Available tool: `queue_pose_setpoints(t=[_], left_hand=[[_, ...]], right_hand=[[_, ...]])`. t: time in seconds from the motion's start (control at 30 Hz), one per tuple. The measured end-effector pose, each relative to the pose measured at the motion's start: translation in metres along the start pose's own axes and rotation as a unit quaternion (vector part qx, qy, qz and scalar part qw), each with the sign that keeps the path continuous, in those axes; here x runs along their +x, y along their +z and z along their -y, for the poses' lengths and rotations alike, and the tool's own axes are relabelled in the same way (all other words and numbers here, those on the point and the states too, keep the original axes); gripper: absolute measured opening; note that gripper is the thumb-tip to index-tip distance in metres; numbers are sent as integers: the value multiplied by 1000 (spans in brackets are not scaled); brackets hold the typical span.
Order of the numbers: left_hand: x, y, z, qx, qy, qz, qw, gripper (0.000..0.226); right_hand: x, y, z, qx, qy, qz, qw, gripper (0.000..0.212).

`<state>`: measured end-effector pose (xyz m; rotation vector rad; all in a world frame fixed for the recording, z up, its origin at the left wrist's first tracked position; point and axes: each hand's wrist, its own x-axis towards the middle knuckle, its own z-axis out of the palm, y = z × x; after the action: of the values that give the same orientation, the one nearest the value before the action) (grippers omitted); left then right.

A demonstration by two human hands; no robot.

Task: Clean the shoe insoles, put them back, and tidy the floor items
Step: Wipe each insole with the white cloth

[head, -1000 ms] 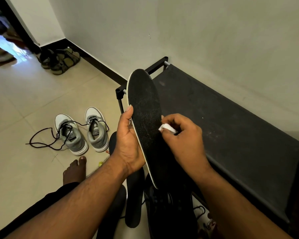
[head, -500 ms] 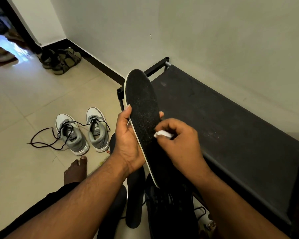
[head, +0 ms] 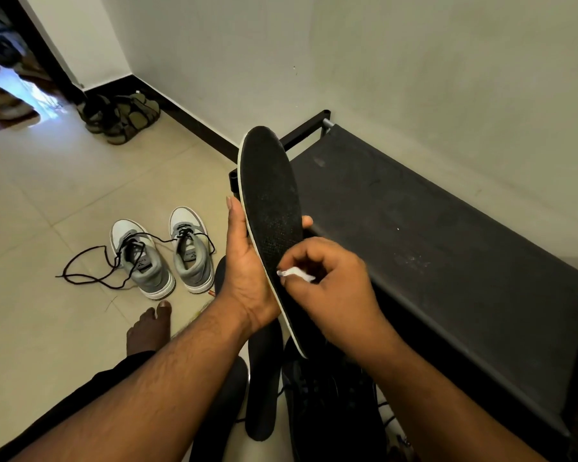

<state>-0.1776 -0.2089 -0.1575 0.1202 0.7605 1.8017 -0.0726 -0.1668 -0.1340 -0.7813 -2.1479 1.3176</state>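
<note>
My left hand [head: 247,261] grips a black insole [head: 269,198] with a white edge, holding it upright in front of me by its middle. My right hand [head: 331,288] pinches a small white wipe [head: 296,273] and presses it against the lower half of the insole's face. On the floor below lie two more black insoles [head: 262,388] and a black shoe [head: 331,401]. A pair of grey and white sneakers [head: 162,251] with loose black laces stands on the tiles to the left.
A black shoe rack [head: 431,235] runs along the wall on the right. Olive sandals [head: 124,116] sit in the far corner by a doorway. My bare foot [head: 149,328] rests on the beige tiles near the sneakers.
My right hand has slid the white wipe down and to the left across the insole. The left hand has kept the insole in about the same place.
</note>
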Motion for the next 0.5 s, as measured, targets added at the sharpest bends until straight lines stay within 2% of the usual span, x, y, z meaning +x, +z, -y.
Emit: queue_pose_setpoints(t=[0.07,0.2,0.3,0.43,0.5], left_hand=[[0,-1,-2,-1,-5,4,1000,95],[-1,-1,-1,18,-18,17,1000,101],[-1,2,3,38,-18,6,999,97],[-1,2,5,41,-3,-53,998,89],[-3,2,3,32,6,-54,998,86]], right_hand=[[0,0,3,4,-10,16,1000,24],[9,-16,-7,-3,42,-59,997,17],[7,-15,-8,-26,45,-74,996,17],[-3,2,10,26,13,6,1000,19],[-1,2,13,37,8,16,999,17]])
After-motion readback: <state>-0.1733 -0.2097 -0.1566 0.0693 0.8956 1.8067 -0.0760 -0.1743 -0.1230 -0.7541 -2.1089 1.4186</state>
